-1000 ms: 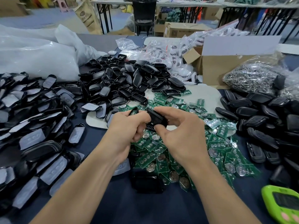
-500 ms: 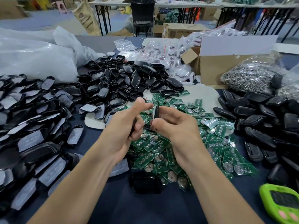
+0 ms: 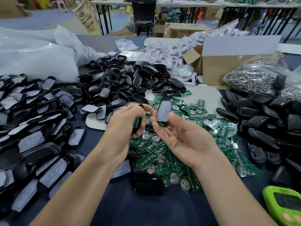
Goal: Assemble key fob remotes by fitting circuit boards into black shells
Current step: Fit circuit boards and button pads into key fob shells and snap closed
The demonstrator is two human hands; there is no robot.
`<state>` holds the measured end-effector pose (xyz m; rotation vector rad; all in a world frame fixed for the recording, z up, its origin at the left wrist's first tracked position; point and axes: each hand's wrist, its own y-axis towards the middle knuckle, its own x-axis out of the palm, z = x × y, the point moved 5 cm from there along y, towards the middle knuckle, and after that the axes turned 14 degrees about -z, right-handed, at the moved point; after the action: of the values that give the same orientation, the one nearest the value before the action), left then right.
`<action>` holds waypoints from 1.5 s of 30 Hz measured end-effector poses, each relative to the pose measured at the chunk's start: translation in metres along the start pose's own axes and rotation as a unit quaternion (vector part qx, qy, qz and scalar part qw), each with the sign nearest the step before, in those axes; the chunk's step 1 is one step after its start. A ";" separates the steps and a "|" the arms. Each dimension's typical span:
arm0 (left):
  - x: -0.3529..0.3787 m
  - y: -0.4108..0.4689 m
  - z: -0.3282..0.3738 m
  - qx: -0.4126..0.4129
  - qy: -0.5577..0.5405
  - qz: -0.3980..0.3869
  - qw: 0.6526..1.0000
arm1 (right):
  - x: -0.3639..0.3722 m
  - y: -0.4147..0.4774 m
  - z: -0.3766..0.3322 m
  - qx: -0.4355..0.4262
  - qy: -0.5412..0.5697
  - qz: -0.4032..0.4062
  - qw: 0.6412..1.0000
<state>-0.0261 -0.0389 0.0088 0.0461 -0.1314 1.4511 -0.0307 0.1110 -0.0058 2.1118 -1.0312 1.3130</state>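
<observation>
Both our forearms reach forward, hands just apart. Our left hand (image 3: 125, 124) curls round a black shell (image 3: 137, 127) (back of hand toward us); our right hand (image 3: 184, 139), palm up, pinches a padded shell (image 3: 163, 113)

- Boards (image 3: 162, 154) lie heaped mid-table.
- Left of the boards: padded shells (image 3: 32, 128).
- Behind them: shell heap (image 3: 123, 82).
- Right: more shells (image 3: 268, 121).
- Behind-right: box (image 3: 228, 67), ring bag (image 3: 254, 77) beside it.
- Front-right: timer (image 3: 285, 207).

An assembly workshop: a desk (image 3: 114, 207) heaped with shells (image 3: 123, 82), boards (image 3: 162, 150), bagged parts (image 3: 254, 79), and cartons (image 3: 216, 67).
</observation>
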 end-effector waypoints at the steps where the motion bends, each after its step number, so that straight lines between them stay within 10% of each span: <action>1: -0.002 0.000 0.000 0.004 0.004 0.013 1.000 | 0.000 0.000 0.000 0.006 -0.014 -0.001 1.000; 10: -0.006 0.002 -0.001 0.009 0.058 0.025 0.998 | -0.003 -0.001 -0.005 0.078 -0.218 0.006 0.973; 19: -0.006 0.003 0.000 0.027 0.107 0.068 0.992 | -0.004 0.003 -0.004 -0.027 -0.448 0.092 0.889; 27: -0.012 0.001 0.001 0.045 0.144 0.100 0.984 | -0.002 0.004 -0.001 -0.025 -0.530 0.075 0.844; 45: -0.014 0.003 -0.005 0.035 0.130 0.125 0.983 | -0.005 0.001 -0.003 -0.047 -0.488 0.109 0.865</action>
<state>-0.0304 -0.0520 0.0024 -0.1051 0.1326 1.6995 -0.0342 0.1144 -0.0093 2.6558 -1.6928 0.1414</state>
